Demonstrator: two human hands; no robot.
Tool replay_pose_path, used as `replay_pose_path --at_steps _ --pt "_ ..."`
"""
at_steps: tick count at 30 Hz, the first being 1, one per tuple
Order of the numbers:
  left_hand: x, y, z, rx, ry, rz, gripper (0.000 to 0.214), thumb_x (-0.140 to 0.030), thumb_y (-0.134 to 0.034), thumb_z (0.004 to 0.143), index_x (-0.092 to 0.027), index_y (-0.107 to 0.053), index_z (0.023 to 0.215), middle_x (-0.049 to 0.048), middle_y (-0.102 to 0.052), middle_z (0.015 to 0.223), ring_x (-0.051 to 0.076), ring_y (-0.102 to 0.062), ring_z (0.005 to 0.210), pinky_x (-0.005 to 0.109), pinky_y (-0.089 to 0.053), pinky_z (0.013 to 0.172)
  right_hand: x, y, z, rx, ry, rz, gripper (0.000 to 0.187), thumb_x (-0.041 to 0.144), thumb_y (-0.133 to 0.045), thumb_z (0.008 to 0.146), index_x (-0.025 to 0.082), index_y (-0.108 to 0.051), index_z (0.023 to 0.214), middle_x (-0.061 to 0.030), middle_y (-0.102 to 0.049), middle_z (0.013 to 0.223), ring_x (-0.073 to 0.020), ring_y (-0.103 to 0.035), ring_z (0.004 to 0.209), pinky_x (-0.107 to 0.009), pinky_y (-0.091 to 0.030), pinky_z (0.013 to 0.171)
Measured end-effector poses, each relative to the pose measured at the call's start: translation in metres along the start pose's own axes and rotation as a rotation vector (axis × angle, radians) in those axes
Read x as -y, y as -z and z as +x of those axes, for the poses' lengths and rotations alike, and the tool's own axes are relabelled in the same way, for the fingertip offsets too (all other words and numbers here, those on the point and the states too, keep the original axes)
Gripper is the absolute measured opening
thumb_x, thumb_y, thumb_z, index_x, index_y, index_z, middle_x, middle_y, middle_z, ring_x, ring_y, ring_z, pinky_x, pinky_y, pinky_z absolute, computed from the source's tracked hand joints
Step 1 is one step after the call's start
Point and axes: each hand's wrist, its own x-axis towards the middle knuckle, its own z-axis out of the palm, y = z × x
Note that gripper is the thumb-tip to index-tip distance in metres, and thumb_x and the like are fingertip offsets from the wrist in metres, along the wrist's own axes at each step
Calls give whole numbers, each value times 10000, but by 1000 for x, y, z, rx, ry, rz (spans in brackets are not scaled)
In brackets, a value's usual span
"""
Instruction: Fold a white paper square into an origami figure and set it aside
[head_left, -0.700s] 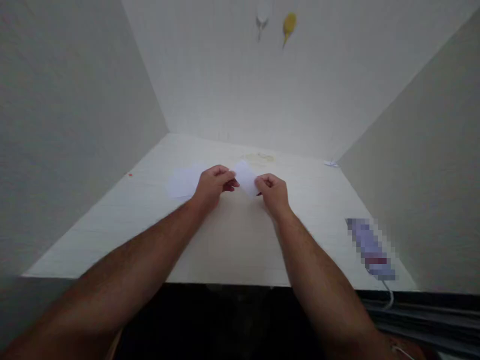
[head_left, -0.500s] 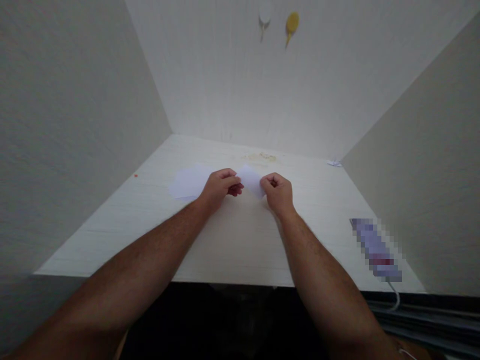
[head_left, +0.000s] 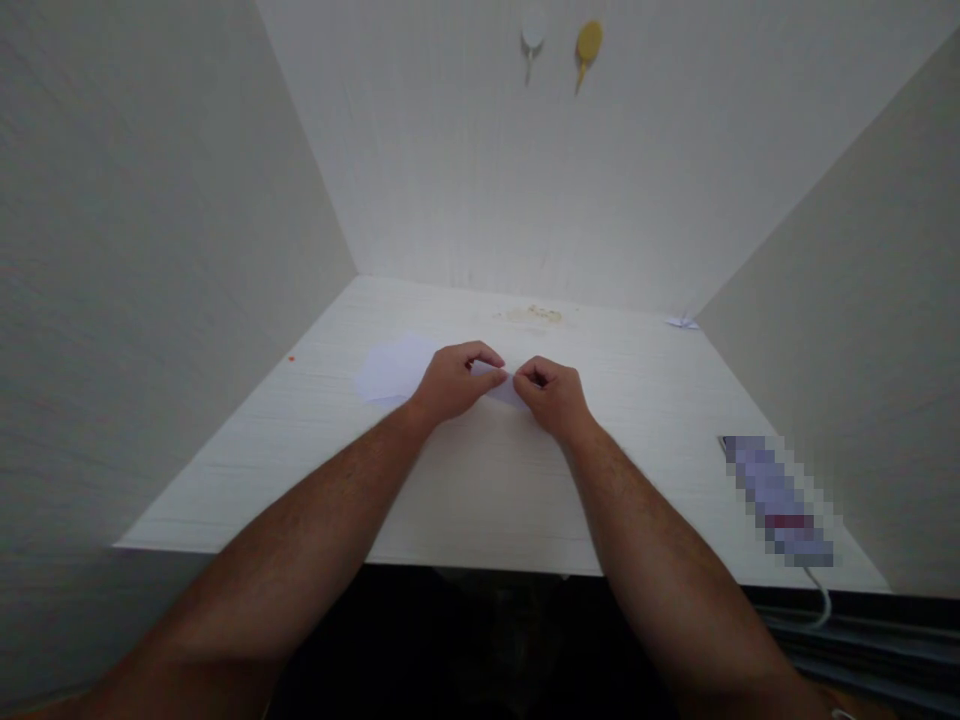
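Note:
A small piece of white paper (head_left: 504, 388) is between my two hands, just above the middle of the table. My right hand (head_left: 551, 393) pinches its right edge between thumb and index finger. My left hand (head_left: 459, 382) is at the paper's left side, thumb and fingers curled round its upper edge with the tips close together. Part of the paper is hidden behind the left thumb. More white sheets (head_left: 394, 368) lie flat on the table, to the left of and partly behind my left hand.
The pale table (head_left: 480, 490) is enclosed by walls on three sides. A pixelated flat object with a cable (head_left: 776, 500) lies at the right. A folded paper scrap (head_left: 682, 323) sits in the back right corner, and a yellowish stain (head_left: 534, 315) marks the back. Two hooks (head_left: 589, 42) hang on the wall.
The paper was held flat and open between the hands; now its upper part is folded over or tilted. My left fingers have moved right, closer to my right hand. The view has shifted slightly.

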Motion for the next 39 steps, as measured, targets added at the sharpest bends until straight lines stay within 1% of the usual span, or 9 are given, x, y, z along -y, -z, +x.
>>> replay_pose_path --at_steps 3,9,18,21,25,31,33,36,39 --pt "-4 -3 -3 51 -37 60 112 -292 -669 753 -192 -717 741 2 -719 733 149 -621 692 277 -461 693 -2 -2 -1 11 16 -15 139 273 -590 774 182 -648 686 16 -622 624 -110 -527 586 -240 -391 580" --pt "-7 -10 -6 57 -84 101 145 -306 -654 763 -183 -718 726 7 -725 713 155 -643 682 270 -459 662 -3 -3 0 1 61 -45 103 250 -602 774 194 -680 735 -3 -689 709 -134 -603 667 -257 -440 648" --pt "-10 -6 -4 -75 -1 68 90 -228 -643 732 -192 -703 675 -9 -710 690 142 -620 653 275 -476 676 5 1 2 -39 26 -71 104 240 -593 752 182 -650 688 15 -626 617 -109 -529 570 -247 -387 575" --pt "-6 -5 -3 -116 36 40 83 -235 -653 725 -195 -696 667 -11 -705 693 139 -612 658 275 -475 674 4 2 1 -83 1 -78 97 237 -595 736 178 -662 696 21 -607 591 -102 -501 543 -247 -373 557" --pt "-1 -3 -2 -104 90 -30 88 -262 -675 711 -189 -690 663 -12 -684 673 135 -592 643 273 -464 648 4 4 1 -157 -65 -15 101 234 -595 716 171 -668 685 20 -595 579 -103 -495 542 -245 -368 542" --pt "12 7 5 -264 240 -227 112 -293 -708 665 -185 -679 671 -27 -616 616 119 -524 582 260 -418 581 0 10 11 -355 -205 220 149 299 -626 729 155 -667 722 -9 -629 610 -125 -559 572 -270 -451 574" --pt "14 6 6 -238 276 -294 135 -307 -721 653 -183 -674 678 -33 -599 597 108 -493 550 251 -393 550 -1 8 12 -313 -194 288 206 344 -664 726 150 -689 791 -24 -657 664 -127 -576 603 -275 -475 595" --pt "13 1 3 -170 233 -273 155 -325 -730 662 -181 -678 690 -24 -633 647 114 -525 589 253 -411 579 0 4 10 -168 -154 331 326 389 -724 699 148 -721 919 -41 -693 760 -125 -589 647 -273 -489 626" --pt "11 -4 -1 -99 171 -218 164 -346 -717 696 -186 -691 714 -10 -673 705 136 -581 659 269 -449 637 3 -1 6 -84 -94 231 310 370 -729 714 163 -751 944 -16 -682 710 -109 -546 595 -256 -448 593"
